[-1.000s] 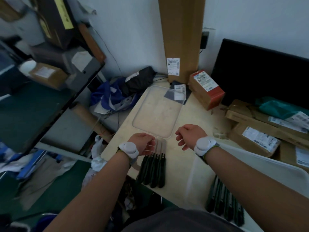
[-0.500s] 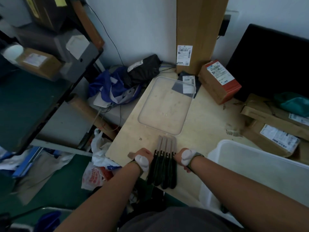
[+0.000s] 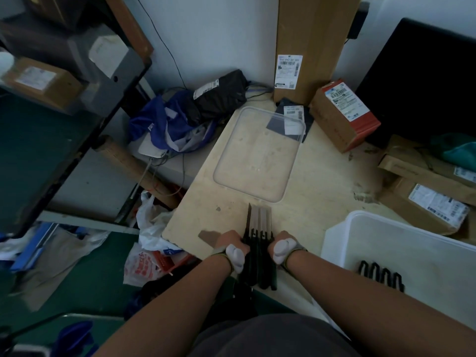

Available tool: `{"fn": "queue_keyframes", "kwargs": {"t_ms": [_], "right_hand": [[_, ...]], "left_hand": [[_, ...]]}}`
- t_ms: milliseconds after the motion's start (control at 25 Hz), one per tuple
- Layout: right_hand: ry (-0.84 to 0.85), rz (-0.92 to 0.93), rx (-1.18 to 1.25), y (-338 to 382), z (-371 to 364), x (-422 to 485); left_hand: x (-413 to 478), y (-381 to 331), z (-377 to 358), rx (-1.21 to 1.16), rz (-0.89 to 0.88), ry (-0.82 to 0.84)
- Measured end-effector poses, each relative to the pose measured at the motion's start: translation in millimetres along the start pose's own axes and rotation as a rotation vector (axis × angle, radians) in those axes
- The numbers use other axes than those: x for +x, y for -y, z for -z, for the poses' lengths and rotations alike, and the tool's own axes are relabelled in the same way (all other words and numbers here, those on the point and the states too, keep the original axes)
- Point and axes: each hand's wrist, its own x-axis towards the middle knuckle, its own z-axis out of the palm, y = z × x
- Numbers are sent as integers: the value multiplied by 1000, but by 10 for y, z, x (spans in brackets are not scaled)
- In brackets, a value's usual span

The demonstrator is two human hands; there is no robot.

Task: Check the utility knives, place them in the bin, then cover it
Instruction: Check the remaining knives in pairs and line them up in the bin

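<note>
Several utility knives (image 3: pixel 258 251) with dark handles and extended blades lie side by side near the table's front edge, blades pointing away from me. My left hand (image 3: pixel 231 242) presses the left side of the bundle and my right hand (image 3: pixel 279 240) presses the right side, squeezing the knives together. A white bin (image 3: pixel 342 235) stands at the right front, with several more dark knives (image 3: pixel 381 275) lying inside it. The clear lid (image 3: pixel 257 155) lies flat on the table beyond the knives.
A tall cardboard box (image 3: pixel 306 47) and a red-ended box (image 3: pixel 342 114) stand at the back. More cardboard parcels (image 3: pixel 425 197) lie behind the bin. Blue and black bags (image 3: pixel 185 117) sit left of the table; a shelf (image 3: pixel 64 99) stands further left.
Both hands came back toward me from near the lid to the knife handles and closed in on the bundle from either side. The view tilted down.
</note>
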Motion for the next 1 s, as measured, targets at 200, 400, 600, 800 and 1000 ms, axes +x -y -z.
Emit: {"fn": "queue_keyframes", "kwargs": {"t_ms": [200, 400, 600, 800, 1000], "right_hand": [[-36, 6, -53, 34, 34, -106], [12, -28, 180, 76, 171, -302], [139, 14, 860, 145, 368, -538], [86, 80, 894, 109, 634, -710], [97, 128, 941, 87, 844, -882]], "left_hand": [[-121, 72, 43, -132, -43, -36], [-191, 174, 170, -767, -4, 60], [-426, -69, 221, -1315, 45, 116], [-638, -358, 384, -1299, -20, 79], [-807, -620, 473, -1230, -113, 39]]}}
